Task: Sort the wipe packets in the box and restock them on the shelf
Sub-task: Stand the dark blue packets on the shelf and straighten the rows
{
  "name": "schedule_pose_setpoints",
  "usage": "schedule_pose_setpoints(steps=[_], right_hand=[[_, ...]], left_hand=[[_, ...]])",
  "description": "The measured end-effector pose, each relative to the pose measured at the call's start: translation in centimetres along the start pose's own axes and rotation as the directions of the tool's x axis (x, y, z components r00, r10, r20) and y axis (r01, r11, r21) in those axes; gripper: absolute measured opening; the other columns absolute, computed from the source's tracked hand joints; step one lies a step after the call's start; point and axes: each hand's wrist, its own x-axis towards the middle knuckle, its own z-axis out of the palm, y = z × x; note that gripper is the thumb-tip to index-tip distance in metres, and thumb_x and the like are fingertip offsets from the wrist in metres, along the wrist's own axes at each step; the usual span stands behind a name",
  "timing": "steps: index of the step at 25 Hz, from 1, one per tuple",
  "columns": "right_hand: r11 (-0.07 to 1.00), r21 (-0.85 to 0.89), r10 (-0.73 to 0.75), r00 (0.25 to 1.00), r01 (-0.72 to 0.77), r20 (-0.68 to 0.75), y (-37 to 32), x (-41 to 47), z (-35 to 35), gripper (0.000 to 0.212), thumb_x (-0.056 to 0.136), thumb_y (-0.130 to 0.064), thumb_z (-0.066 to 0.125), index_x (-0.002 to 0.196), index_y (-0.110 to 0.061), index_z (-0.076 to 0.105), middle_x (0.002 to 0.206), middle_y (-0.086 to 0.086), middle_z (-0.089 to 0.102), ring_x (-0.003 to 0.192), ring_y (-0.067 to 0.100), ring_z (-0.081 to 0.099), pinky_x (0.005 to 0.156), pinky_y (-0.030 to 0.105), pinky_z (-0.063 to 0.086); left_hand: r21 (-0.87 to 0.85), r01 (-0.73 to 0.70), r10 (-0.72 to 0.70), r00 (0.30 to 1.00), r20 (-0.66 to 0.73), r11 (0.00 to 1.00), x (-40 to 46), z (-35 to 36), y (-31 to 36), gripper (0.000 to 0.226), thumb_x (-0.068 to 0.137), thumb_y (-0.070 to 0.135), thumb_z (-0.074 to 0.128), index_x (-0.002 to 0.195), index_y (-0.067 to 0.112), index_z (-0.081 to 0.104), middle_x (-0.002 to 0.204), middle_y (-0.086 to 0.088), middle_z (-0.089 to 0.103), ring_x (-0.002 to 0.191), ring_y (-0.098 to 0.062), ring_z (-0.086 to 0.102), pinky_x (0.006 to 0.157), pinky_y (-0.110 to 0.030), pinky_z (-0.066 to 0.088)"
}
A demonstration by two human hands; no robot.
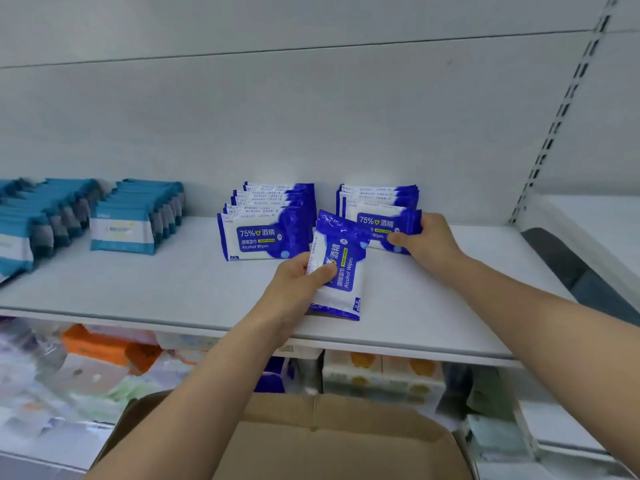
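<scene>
Shelf (173, 292), white: two rows of dark-blue alcohol wipe packets standing at centre, w/ teal packets (135, 220) in rows well to the left. Left hand (301, 282) grips a loose blue packet (341, 268), turned sideways, just in front of the gap btwn rows. Right hand (420, 237) pinches the front packet of the right row (381, 206). Box (311, 441) below, contents hidden. Risks, as judged: right row is short and leaning, likely to topple fwd if released early; sideways packet may go in misaligned; slick wrap could slip off the shelf edge.
</scene>
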Motion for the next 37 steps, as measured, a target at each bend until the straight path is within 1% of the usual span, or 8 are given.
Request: schedule_pose_setpoints(steps=[4,12,17,20,24,27,32,37], right_hand=[[0.999,-0.032,-0.018,0.998,0.017,-0.058,1.3,2.9,0.7,0.014,0.076,-0.015,0.076,0.088,-0.016,0.069,0.087,0.002,0.073,0.084,0.021,0.069,0.083,0.044,0.057],[0.974,-0.218,0.019,0.981,-0.062,-0.192,2.2,2.5,1.0,0.040,0.073,-0.029,0.077,0.104,-0.015,0.055,0.098,-0.002,0.062,0.091,0.022,0.062,0.086,0.047,0.051],[0.999,0.035,-0.023,0.916,0.041,-0.400,1.1,-1.1,0.3,0.033,0.084,-0.012,0.066,0.112,-0.013,0.049,0.095,-0.001,0.051,0.084,0.016,0.052,0.077,0.034,0.048],[0.972,0.211,-0.074,0.988,0.101,-0.135,-1.2,-3.7,0.7,0.024,0.087,-0.020,0.069,0.107,-0.016,0.057,0.091,0.000,0.061,0.079,0.014,0.058,0.067,0.020,0.048],[0.973,0.224,-0.100,0.968,0.048,0.229,-3.5,-4.7,-0.6,0.037,0.083,-0.022,0.075,0.116,-0.022,0.058,0.098,-0.001,0.072,0.076,0.013,0.067,0.057,0.023,0.047],[0.969,0.246,-0.080,0.970,0.022,0.231,-3.4,-4.8,-1.6,0.025,0.081,-0.011,0.075,0.103,-0.010,0.064,0.088,0.008,0.073,0.063,0.017,0.063,0.051,0.025,0.046],[0.856,0.496,0.047,0.977,-0.146,0.206,-2.9,-5.1,-2.0,0.023,0.081,-0.006,0.073,0.102,-0.005,0.062,0.092,0.015,0.072,0.061,0.022,0.064,0.055,0.027,0.057],[0.851,0.499,0.064,0.977,-0.161,0.205,-2.4,-5.3,-1.7,0.034,0.079,-0.007,0.076,0.109,-0.005,0.061,0.097,0.013,0.073,0.066,0.023,0.068,0.061,0.031,0.060]], left_hand=[[-0.018,0.000,0.000,1.000,-0.017,1.000,1.1,0.1,-0.1,0.025,0.092,0.032,0.064,0.114,0.019,0.063,0.101,0.002,0.075,0.088,-0.016,0.073,0.087,-0.038,0.058],[-0.029,0.019,-0.018,0.999,0.029,0.999,1.3,0.1,0.0,0.019,0.094,0.019,0.061,0.112,0.021,0.063,0.099,0.003,0.075,0.089,-0.015,0.073,0.088,-0.038,0.057],[-0.074,-0.023,0.027,0.998,0.054,0.997,1.4,0.3,0.3,0.027,0.089,-0.001,0.057,0.109,0.017,0.063,0.100,-0.003,0.075,0.093,-0.022,0.071,0.090,-0.040,0.056],[-0.073,-0.050,0.055,0.996,0.071,0.996,1.5,1.1,0.7,0.033,0.088,-0.004,0.057,0.111,0.019,0.062,0.103,-0.004,0.074,0.094,-0.021,0.071,0.086,-0.039,0.057],[0.108,-0.176,0.169,0.983,0.077,0.978,1.7,1.6,2.4,0.037,0.090,0.005,0.063,0.121,0.026,0.059,0.107,0.005,0.070,0.088,-0.008,0.071,0.064,-0.021,0.056],[0.129,-0.249,0.246,0.968,0.037,0.960,1.9,1.6,3.4,0.035,0.092,0.009,0.063,0.121,0.027,0.058,0.108,0.006,0.069,0.090,-0.008,0.070,0.064,-0.021,0.057],[-0.195,-0.178,0.164,0.982,-0.089,0.964,2.2,1.9,3.9,0.020,0.097,0.009,0.051,0.109,0.019,0.063,0.104,-0.002,0.071,0.089,-0.014,0.071,0.072,-0.029,0.057],[-0.091,-0.253,0.243,0.964,-0.104,0.963,2.5,2.3,3.6,0.021,0.090,0.017,0.067,0.106,0.028,0.060,0.105,0.006,0.068,0.089,-0.011,0.070,0.065,-0.024,0.057]])
